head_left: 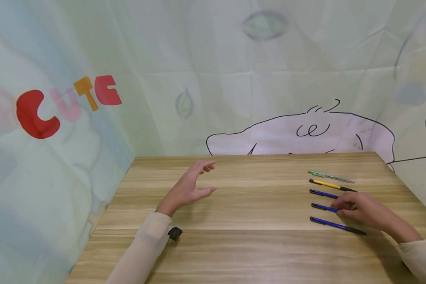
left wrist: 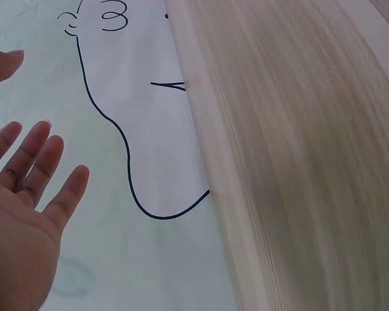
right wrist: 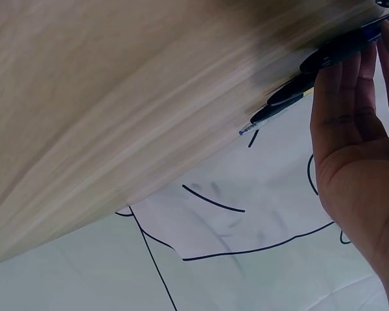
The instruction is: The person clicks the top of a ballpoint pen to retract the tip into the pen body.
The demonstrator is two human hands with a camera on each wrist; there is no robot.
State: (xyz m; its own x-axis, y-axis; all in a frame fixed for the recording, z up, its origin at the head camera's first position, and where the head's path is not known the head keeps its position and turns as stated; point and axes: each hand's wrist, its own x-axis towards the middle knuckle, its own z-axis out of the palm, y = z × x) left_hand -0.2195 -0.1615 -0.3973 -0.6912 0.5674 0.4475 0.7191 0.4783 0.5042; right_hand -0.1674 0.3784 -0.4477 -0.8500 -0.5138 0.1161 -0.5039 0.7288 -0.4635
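Note:
Several pens lie in a column at the right of the table, roughly parallel. Farthest back is a clear green pen (head_left: pixel 331 176), then a yellow pen (head_left: pixel 328 184) with a black grip. Nearer come a blue pen (head_left: pixel 323 193), a second blue pen (head_left: pixel 323 207) and a third blue pen (head_left: pixel 335 225). My right hand (head_left: pixel 367 211) pinches the second blue pen between thumb and fingers; its black grip (right wrist: pixel 340 50) sticks out past them in the right wrist view. My left hand (head_left: pixel 188 185) hovers over the table's left part, thumb and fingers spread apart, holding nothing.
The wood-grain table (head_left: pixel 234 244) ends at a straight back edge against a printed cloth backdrop (head_left: pixel 213 51). Another cloth wall with the coloured letters CUTE (head_left: pixel 39 118) stands along the left. A small black object (head_left: pixel 175 233) is at the left sleeve's cuff.

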